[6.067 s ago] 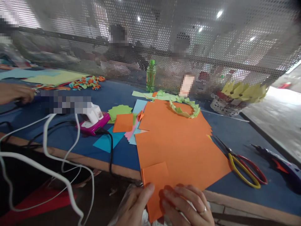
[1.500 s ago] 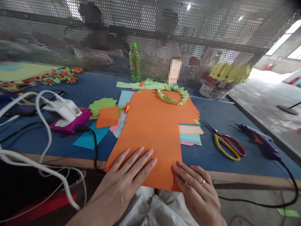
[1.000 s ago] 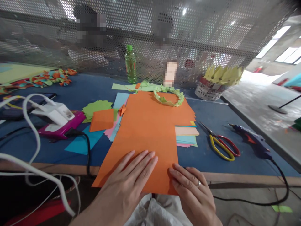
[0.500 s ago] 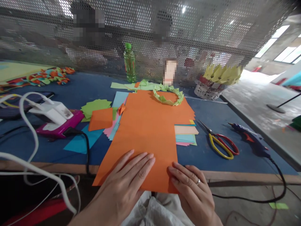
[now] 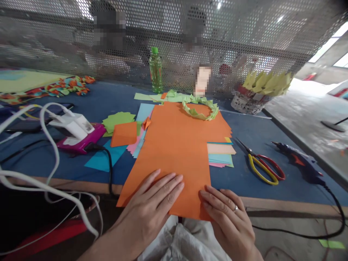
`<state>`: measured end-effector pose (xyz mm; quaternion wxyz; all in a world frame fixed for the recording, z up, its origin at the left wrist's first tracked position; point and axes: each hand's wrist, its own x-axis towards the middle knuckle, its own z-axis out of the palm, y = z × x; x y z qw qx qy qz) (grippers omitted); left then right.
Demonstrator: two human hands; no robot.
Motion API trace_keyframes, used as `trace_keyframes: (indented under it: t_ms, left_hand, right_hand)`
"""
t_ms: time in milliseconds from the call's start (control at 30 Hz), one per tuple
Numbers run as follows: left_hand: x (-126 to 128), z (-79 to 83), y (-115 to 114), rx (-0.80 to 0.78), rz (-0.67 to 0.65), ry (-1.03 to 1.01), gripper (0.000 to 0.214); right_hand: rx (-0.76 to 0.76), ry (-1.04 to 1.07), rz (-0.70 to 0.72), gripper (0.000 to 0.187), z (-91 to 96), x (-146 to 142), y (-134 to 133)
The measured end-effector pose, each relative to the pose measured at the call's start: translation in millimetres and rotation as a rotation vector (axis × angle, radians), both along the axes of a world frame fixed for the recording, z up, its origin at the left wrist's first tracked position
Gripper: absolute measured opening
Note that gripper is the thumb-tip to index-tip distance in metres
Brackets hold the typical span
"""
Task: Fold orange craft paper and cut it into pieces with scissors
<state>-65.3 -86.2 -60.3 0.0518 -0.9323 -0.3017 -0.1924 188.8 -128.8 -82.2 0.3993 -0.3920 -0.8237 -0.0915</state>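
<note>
A large orange sheet of paper (image 5: 174, 156) lies lengthwise before me, its near end hanging over the table's front edge. My left hand (image 5: 152, 203) rests palm down on its near part, with the fingers stretched out flat and the thumb hidden. At the sheet's near right corner, my right hand (image 5: 227, 212), a ring on one finger, has its fingers bent over the edge; its thumb is out of sight. Under the orange sheet, a stack of coloured paper (image 5: 221, 149) sticks out. A ring of folded green paper (image 5: 201, 115) sits on the sheet's far end.
On the right lie yellow-and-red-handled scissors (image 5: 262, 168) and a glue gun (image 5: 301, 159) with its cable. A magenta power strip (image 5: 81, 139) with white plugs, cut green paper (image 5: 118, 121) and a small orange paper stack (image 5: 124, 134) are left. Behind stand a green bottle (image 5: 156, 72) and a mesh screen (image 5: 168, 21).
My view has turned slightly left, so everything appears farther right. Both hands stay at nearly the same places on the orange sheet.
</note>
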Motion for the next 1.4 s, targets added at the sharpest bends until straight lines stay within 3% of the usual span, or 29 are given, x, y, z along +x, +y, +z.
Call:
trace_keyframes:
  t_ms: [400, 633, 1000, 1167, 1400]
  left_hand:
    - [-5.7, 0.4, 8.4, 0.010, -0.033, -0.024, 0.061]
    - [-39.4, 8.2, 18.5, -0.048, -0.016, 0.006, 0.074]
    - [-86.6, 12.5, 31.7, -0.252, 0.066, -0.170, 0.075]
    - [-89.3, 12.9, 33.2, -0.218, 0.067, -0.251, 0.062]
    - [-90.7, 11.4, 26.6, -0.212, 0.082, -0.241, 0.068]
  right_hand:
    - [-0.009, -0.038, -0.004, 0.035, 5.4, 2.6, 2.9]
    - [-0.044, -0.051, 0.000, 0.032, 12.1, 4.7, 6.9]
    - [-0.057, -0.088, -0.011, 0.032, 17.5, 4.5, 11.5]
    - [-0.119, -0.129, -0.008, 0.034, 18.2, 6.8, 13.7]
    - [-0.144, -0.127, 0.011, 0.034, 22.7, 6.3, 15.5]
